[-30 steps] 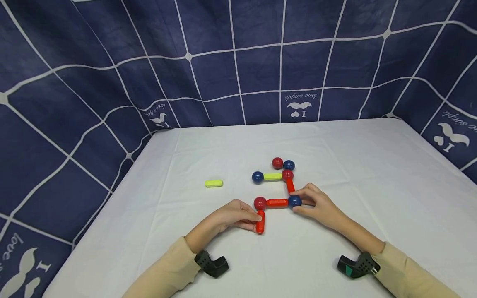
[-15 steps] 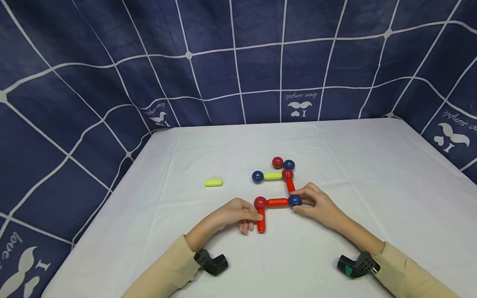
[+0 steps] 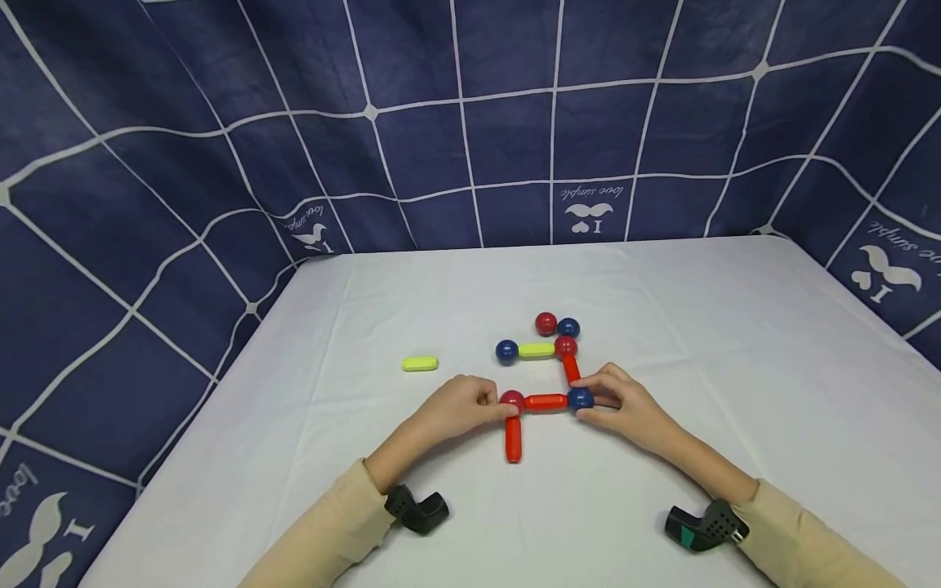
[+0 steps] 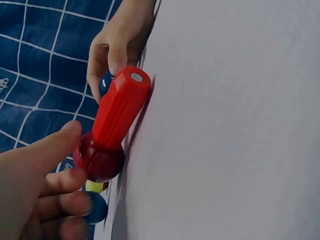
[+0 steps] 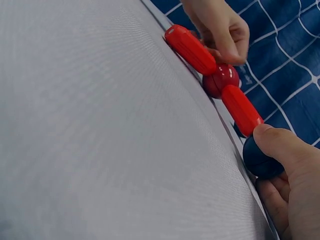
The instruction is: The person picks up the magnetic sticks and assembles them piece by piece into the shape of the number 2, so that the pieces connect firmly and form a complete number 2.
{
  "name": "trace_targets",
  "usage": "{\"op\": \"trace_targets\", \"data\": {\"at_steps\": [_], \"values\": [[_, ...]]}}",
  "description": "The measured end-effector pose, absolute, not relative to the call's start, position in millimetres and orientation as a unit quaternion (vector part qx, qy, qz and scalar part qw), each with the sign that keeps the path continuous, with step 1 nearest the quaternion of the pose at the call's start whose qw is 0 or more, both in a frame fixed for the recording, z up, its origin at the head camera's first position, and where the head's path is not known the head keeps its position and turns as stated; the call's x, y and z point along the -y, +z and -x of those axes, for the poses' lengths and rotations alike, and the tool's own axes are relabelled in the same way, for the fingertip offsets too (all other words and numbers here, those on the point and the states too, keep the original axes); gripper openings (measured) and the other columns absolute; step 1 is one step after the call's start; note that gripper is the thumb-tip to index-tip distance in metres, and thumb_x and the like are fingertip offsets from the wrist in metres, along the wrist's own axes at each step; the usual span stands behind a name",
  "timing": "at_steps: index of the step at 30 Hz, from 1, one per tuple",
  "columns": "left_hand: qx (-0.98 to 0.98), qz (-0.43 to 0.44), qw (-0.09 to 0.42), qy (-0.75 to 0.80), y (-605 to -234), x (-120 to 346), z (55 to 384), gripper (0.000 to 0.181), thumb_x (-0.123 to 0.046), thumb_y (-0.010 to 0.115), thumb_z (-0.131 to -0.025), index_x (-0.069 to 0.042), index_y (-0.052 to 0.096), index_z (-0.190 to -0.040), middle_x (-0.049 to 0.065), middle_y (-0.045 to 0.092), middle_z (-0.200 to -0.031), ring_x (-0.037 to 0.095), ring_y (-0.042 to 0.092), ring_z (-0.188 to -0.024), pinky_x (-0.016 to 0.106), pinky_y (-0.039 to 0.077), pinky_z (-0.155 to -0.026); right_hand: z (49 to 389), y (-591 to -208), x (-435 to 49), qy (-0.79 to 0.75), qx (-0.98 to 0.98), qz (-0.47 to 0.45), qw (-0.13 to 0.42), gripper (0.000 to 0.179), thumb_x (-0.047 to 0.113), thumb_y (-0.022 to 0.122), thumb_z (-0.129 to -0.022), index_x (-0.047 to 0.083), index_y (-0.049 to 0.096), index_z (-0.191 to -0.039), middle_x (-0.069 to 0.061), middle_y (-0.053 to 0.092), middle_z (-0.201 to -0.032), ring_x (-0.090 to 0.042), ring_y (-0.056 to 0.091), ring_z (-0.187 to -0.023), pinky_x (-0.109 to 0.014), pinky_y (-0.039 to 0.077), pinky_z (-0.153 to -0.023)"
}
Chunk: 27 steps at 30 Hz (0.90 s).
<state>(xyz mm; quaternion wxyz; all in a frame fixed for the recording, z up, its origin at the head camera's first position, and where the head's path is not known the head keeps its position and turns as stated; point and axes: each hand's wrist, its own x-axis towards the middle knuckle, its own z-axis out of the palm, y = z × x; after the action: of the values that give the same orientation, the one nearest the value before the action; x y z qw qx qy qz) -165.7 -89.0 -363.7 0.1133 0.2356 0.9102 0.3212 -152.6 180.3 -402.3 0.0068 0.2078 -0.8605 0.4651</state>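
Observation:
Red magnetic rods and balls form a zigzag chain on the white table. My left hand (image 3: 457, 410) pinches the near red ball (image 3: 512, 399) between thumb and fingers. From that ball a red rod (image 4: 121, 107) points toward me, its far end free. Another red rod (image 3: 546, 402) joins it to a blue ball (image 3: 581, 398), which my right hand (image 3: 625, 408) grips with thumb and fingers. Beyond, a third red rod (image 3: 571, 369) leads to a red ball (image 3: 565, 347), a yellow-green rod (image 3: 536, 350) and a blue ball (image 3: 507, 352) at the left end.
A single yellow-green rod (image 3: 420, 363) lies apart on the left. Behind the chain, a red ball (image 3: 546, 323) and a blue ball (image 3: 568, 327) sit side by side. A dark blue checked cloth (image 3: 507, 131) hangs behind the white table (image 3: 706, 327).
My left hand has let go of the near red rod and moved up to the red ball at its end. My right hand stays on the blue ball.

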Motion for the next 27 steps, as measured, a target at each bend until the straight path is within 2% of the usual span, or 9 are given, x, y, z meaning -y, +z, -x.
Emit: {"op": "trace_targets", "data": {"at_steps": [4, 7, 11, 14, 19, 23, 27], "values": [[-0.924, -0.246, 0.014, 0.294, -365.4, 84.5, 167.3, 0.033, -0.045, 0.062, -0.081, -0.017, 0.053, -0.067, -0.01, 0.04, -0.054, 0.005, 0.037, -0.051, 0.017, 0.025, -0.048, 151.9, -403.7, -179.9, 0.466, 0.86, -0.209, 0.004, 0.036, 0.019, 0.072, -0.077, 0.008, 0.062, -0.11, -0.002, 0.048, -0.095, -0.001, 0.053, -0.094, -0.03, 0.05, -0.085], [-0.918, -0.254, -0.007, 0.303, -367.7, 82.9, 170.7, 0.027, -0.043, 0.063, -0.081, -0.017, 0.057, -0.081, -0.008, 0.048, -0.067, 0.007, 0.042, -0.059, 0.017, 0.03, -0.051, 151.4, -403.7, -179.6, 0.464, 0.861, -0.207, 0.004, 0.036, 0.019, 0.072, -0.077, 0.008, 0.062, -0.11, -0.002, 0.048, -0.094, -0.005, 0.055, -0.095, -0.03, 0.05, -0.085], [-0.895, -0.27, 0.038, 0.353, -374.5, 84.6, 177.9, 0.031, -0.037, 0.065, -0.082, -0.016, 0.058, -0.103, -0.003, 0.054, -0.09, 0.011, 0.045, -0.07, 0.018, 0.036, -0.058, 150.6, -402.6, -178.2, 0.462, 0.864, -0.202, 0.003, 0.036, 0.019, 0.072, -0.077, 0.008, 0.063, -0.11, -0.002, 0.048, -0.094, -0.017, 0.057, -0.097, -0.031, 0.05, -0.085], [-0.871, -0.279, 0.097, 0.394, -379.8, 86.7, 182.3, 0.035, -0.034, 0.067, -0.081, -0.017, 0.059, -0.11, -0.001, 0.054, -0.093, 0.012, 0.045, -0.074, 0.019, 0.037, -0.06, 150.1, -401.6, -177.1, 0.461, 0.865, -0.2, 0.0, 0.037, 0.02, 0.072, -0.077, 0.007, 0.062, -0.11, -0.003, 0.048, -0.094, -0.022, 0.058, -0.099, -0.032, 0.049, -0.086], [-0.855, -0.293, 0.157, 0.398, -383.0, 87.9, 185.8, 0.032, -0.035, 0.067, -0.08, -0.021, 0.061, -0.108, -0.003, 0.052, -0.086, 0.011, 0.046, -0.079, 0.019, 0.037, -0.063, 150.8, -400.2, -176.8, 0.463, 0.862, -0.206, -0.002, 0.037, 0.02, 0.072, -0.077, 0.007, 0.062, -0.111, -0.003, 0.048, -0.094, -0.024, 0.059, -0.099, -0.033, 0.049, -0.086], [-0.851, -0.303, 0.174, 0.393, -382.3, 87.2, 189.6, 0.028, -0.033, 0.067, -0.08, -0.02, 0.062, -0.105, -0.005, 0.051, -0.089, 0.011, 0.045, -0.082, 0.02, 0.036, -0.066, 152.3, -400.8, -177.9, 0.46, 0.862, -0.211, -0.002, 0.037, 0.019, 0.072, -0.077, 0.006, 0.061, -0.11, -0.004, 0.048, -0.095, -0.023, 0.058, -0.099, -0.033, 0.049, -0.086], [-0.846, -0.303, 0.181, 0.401, -385.2, 86.2, 191.6, 0.026, -0.031, 0.067, -0.081, -0.02, 0.062, -0.104, -0.004, 0.049, -0.085, 0.01, 0.044, -0.079, 0.019, 0.034, -0.064, 153.4, -401.8, -179.1, 0.463, 0.864, -0.199, -0.013, 0.037, 0.019, 0.072, -0.077, 0.008, 0.061, -0.11, -0.003, 0.049, -0.098, -0.021, 0.057, -0.099, -0.031, 0.049, -0.086]]}}
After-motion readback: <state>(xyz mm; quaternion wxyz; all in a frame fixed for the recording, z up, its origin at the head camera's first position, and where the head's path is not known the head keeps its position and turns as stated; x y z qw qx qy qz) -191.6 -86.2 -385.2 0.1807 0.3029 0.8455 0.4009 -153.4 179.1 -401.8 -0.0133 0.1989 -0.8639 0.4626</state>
